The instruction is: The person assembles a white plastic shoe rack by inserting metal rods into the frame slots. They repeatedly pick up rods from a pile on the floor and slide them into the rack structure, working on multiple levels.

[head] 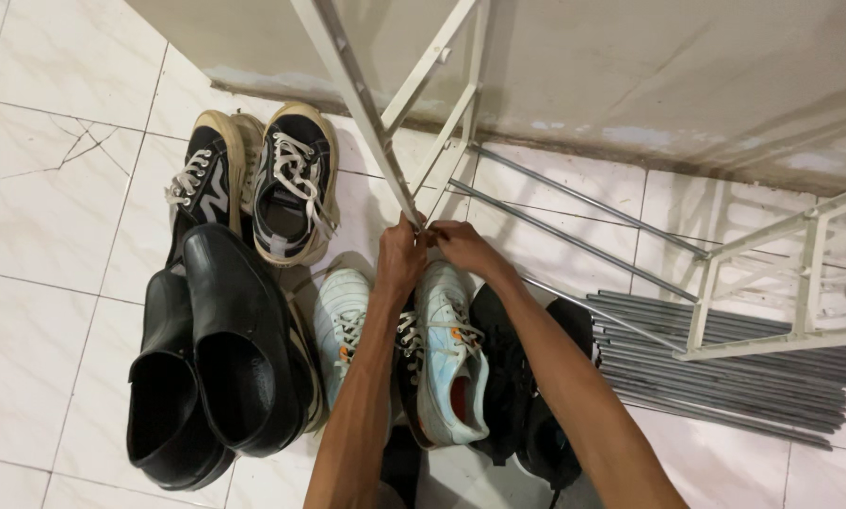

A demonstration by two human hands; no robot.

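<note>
Hands meet at twelve o'clock, left hand and right hand both pinched on the white frame leg; steadying it squarely seems wise.

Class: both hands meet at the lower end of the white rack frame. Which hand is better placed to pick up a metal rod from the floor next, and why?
Probably the right hand: the grey rods lie on its side, with no shoes between. The left hand would have to cross over, and could steady the white frame.

No packages, labels, signs, screens.
</note>
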